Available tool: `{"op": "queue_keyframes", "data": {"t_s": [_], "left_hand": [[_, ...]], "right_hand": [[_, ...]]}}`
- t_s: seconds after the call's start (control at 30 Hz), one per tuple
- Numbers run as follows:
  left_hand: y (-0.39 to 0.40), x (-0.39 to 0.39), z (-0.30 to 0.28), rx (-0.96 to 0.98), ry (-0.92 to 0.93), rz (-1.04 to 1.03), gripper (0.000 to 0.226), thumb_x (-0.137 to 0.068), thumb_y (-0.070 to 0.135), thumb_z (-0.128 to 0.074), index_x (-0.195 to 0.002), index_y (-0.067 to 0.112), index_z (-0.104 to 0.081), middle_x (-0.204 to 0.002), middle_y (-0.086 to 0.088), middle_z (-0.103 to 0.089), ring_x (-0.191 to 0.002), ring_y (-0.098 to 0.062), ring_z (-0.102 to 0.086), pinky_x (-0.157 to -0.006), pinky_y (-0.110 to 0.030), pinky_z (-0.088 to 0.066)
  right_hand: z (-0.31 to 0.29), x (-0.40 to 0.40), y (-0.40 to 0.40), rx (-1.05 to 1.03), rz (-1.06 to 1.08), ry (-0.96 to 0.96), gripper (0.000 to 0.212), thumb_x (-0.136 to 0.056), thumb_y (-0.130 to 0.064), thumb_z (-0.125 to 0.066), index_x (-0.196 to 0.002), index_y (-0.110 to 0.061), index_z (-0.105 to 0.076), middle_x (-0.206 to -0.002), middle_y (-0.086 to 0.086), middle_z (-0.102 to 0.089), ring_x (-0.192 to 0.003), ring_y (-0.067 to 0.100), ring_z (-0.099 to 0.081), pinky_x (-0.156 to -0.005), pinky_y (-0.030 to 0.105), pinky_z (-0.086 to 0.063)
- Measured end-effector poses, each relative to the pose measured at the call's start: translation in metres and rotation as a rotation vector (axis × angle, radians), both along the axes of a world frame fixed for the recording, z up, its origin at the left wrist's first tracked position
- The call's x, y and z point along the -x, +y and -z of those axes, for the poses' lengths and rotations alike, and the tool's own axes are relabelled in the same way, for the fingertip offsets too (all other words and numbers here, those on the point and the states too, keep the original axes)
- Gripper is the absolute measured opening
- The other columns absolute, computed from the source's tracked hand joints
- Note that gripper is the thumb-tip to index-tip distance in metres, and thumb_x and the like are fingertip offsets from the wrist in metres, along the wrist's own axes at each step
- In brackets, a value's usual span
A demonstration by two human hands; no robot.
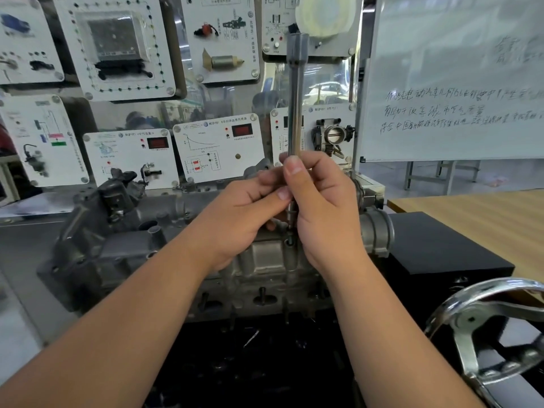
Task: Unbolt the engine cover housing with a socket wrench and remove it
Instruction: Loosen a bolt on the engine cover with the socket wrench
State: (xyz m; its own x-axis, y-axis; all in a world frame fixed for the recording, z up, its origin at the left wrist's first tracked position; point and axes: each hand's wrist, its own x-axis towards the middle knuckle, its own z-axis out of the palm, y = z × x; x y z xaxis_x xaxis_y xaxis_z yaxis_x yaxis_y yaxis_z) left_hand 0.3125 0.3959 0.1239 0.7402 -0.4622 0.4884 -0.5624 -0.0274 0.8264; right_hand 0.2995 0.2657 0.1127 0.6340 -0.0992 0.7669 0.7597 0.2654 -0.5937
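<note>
— So, where is the long, slim, silvery steel socket wrench point(295, 113) right now?

— Upright, almost plumb, over the middle of the grey cast-metal engine cover housing point(182, 245). Its thick hexagonal upper end sits high against the display wall; its lower tip comes down at a small bolt hole point(290, 241) on the housing's top face, partly hidden by fingers.

— And the hands?

— Both are on the shaft's lower part. The right hand point(323, 207) wraps it from the right, thumb lying up along the front, fingers curled behind: a closed grip round the tool. The left hand point(244, 213) reaches in from the left and pinches the shaft between thumb tip and fingertips, just below the right thumb.

— Is the housing sitting loose?

— Cannot tell. It lies across the dark engine block point(259, 295) beneath it, with a ribbed round metal duct point(376, 231) at its right end.

— What else is around?

— Behind, white training panels point(217, 154) with red digital readouts and mounted car parts. To the right, a whiteboard point(453, 78) with handwritten lines, a pale wooden surface point(482, 219), and a black rectangular box point(441, 245) just beside the duct. At lower right, a shiny chrome handwheel point(488, 325) close to the camera.
</note>
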Motion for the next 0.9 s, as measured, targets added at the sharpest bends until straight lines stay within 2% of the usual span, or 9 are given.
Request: {"op": "queue_keyframes", "data": {"t_s": [0.13,0.33,0.4,0.47,0.53,0.6,0.7,0.77,0.9], "left_hand": [[0.0,0.0005,-0.0005,-0.013,-0.004,-0.01,0.023,-0.094,0.038,-0.056,-0.1,0.044,-0.078,-0.093,0.016,-0.074,-0.084,0.001,-0.064,-0.07,-0.02,-0.049],[-0.0006,0.0033,-0.0022,-0.009,-0.075,-0.013,0.028,-0.097,0.033,-0.056,-0.112,0.048,-0.073,-0.102,0.018,-0.075,-0.089,0.006,-0.065,-0.069,-0.011,-0.048],[-0.0011,0.0045,-0.0029,-0.024,-0.083,-0.01,0.025,-0.095,0.039,-0.058,-0.113,0.05,-0.072,-0.105,0.018,-0.075,-0.09,0.008,-0.065,-0.07,-0.009,-0.048],[-0.0014,0.0044,-0.0032,-0.03,-0.078,-0.023,0.022,-0.089,0.048,-0.06,-0.107,0.052,-0.073,-0.104,0.017,-0.076,-0.089,0.007,-0.066,-0.069,-0.01,-0.048],[-0.0012,0.0033,-0.0025,-0.028,-0.078,-0.032,0.022,-0.086,0.051,-0.06,-0.103,0.051,-0.074,-0.103,0.016,-0.076,-0.09,0.005,-0.067,-0.07,-0.01,-0.048],[-0.0003,0.0022,-0.0016,-0.013,-0.066,-0.019,0.023,-0.086,0.05,-0.06,-0.104,0.05,-0.075,-0.105,0.014,-0.077,-0.096,0.001,-0.068,-0.076,-0.017,-0.052],[0.0015,0.0005,-0.0004,0.013,-0.027,0.028,0.024,-0.089,0.045,-0.062,-0.109,0.045,-0.075,-0.112,0.009,-0.076,-0.111,-0.009,-0.068,-0.098,-0.036,-0.053],[0.0024,-0.0007,-0.0003,0.012,-0.01,0.05,0.024,-0.097,0.035,-0.059,-0.112,0.043,-0.075,-0.116,0.008,-0.075,-0.115,-0.011,-0.067,-0.105,-0.04,-0.049],[0.0007,0.0009,-0.0015,0.006,-0.025,0.039,0.029,-0.098,0.025,-0.053,-0.106,0.039,-0.076,-0.097,0.016,-0.076,-0.089,0.004,-0.067,-0.077,-0.014,-0.05]], "right_hand": [[0.0,-0.0025,-0.0014,0.034,0.033,0.032,0.018,-0.094,-0.039,-0.058,-0.095,-0.037,-0.075,-0.089,0.001,-0.077,-0.093,0.017,-0.073,-0.084,0.03,-0.057],[0.0001,-0.0055,0.0001,0.041,0.056,0.025,0.022,-0.092,-0.043,-0.055,-0.096,-0.039,-0.076,-0.103,-0.006,-0.075,-0.103,0.022,-0.071,-0.092,0.039,-0.057],[-0.0004,-0.0035,0.0007,0.035,0.03,0.013,0.017,-0.09,-0.044,-0.058,-0.098,-0.044,-0.073,-0.093,0.011,-0.074,-0.098,0.025,-0.07,-0.092,0.043,-0.057],[-0.0013,-0.0005,0.0011,0.018,-0.027,0.02,0.011,-0.087,-0.042,-0.064,-0.094,-0.05,-0.068,-0.084,0.033,-0.061,-0.086,0.03,-0.065,-0.083,0.046,-0.057],[-0.0006,-0.0001,0.0017,0.01,-0.029,0.023,0.006,-0.085,-0.039,-0.066,-0.088,-0.045,-0.067,-0.083,0.037,-0.058,-0.081,0.032,-0.066,-0.08,0.049,-0.058],[0.0003,-0.0009,0.0025,0.012,0.019,0.015,0.003,-0.086,-0.04,-0.066,-0.085,-0.042,-0.068,-0.082,0.028,-0.065,-0.083,0.028,-0.069,-0.08,0.046,-0.06],[0.0013,-0.0024,0.0025,0.06,0.112,-0.003,0.013,-0.09,-0.041,-0.059,-0.091,-0.037,-0.072,-0.084,-0.001,-0.074,-0.087,0.014,-0.071,-0.08,0.029,-0.057],[0.0013,-0.0029,0.0021,0.067,0.131,0.014,0.02,-0.091,-0.043,-0.056,-0.093,-0.034,-0.074,-0.088,-0.005,-0.076,-0.091,0.013,-0.072,-0.082,0.029,-0.056],[-0.0005,-0.0008,0.0015,0.064,0.068,0.029,0.025,-0.095,-0.041,-0.052,-0.093,-0.034,-0.076,-0.088,-0.002,-0.077,-0.091,0.014,-0.073,-0.081,0.026,-0.056]]}}
